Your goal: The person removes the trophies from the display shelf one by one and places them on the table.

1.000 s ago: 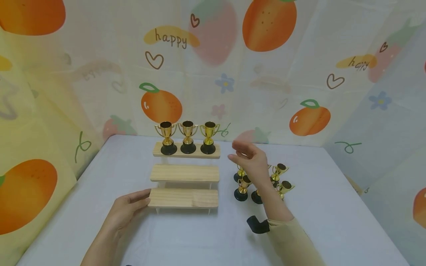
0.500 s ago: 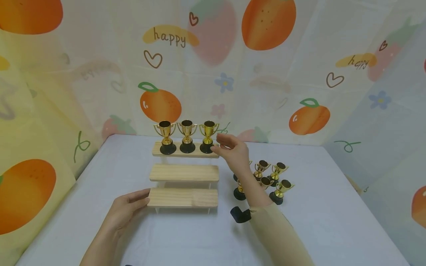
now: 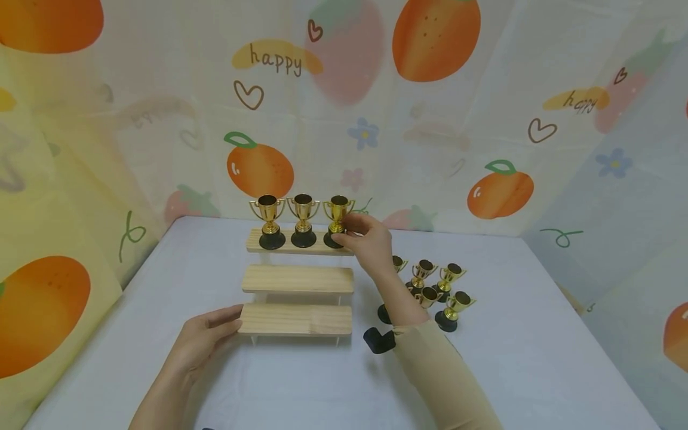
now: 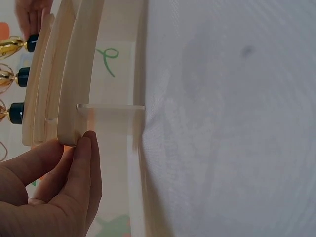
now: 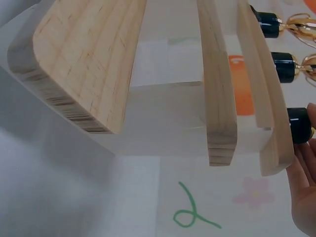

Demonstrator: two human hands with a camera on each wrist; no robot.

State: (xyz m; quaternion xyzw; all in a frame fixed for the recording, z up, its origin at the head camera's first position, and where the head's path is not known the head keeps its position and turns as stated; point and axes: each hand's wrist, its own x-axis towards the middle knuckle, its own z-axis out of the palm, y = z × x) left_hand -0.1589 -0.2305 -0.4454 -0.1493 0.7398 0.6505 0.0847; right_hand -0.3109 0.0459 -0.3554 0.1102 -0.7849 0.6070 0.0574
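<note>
A three-tier wooden display stand has three small gold trophies with black bases upright along its top board: a left trophy, a middle trophy and a right trophy. My left hand pinches the left end of the lowest board between thumb and fingers, as the left wrist view shows. At the top board's right end, my right hand holds the right trophy low down, thumb in front and fingers behind. Its black base rests at the board in the right wrist view, partly covered by the fingers.
Several more gold trophies stand in a group on the white-covered table, right of the stand, some hidden behind my right forearm. A black bent piece sits at the right sleeve. A fruit-print cloth hangs behind.
My right hand has moved left from above the trophy group to the right trophy and now holds it. The left hand stays on the lowest board; the trophies have not visibly shifted.
</note>
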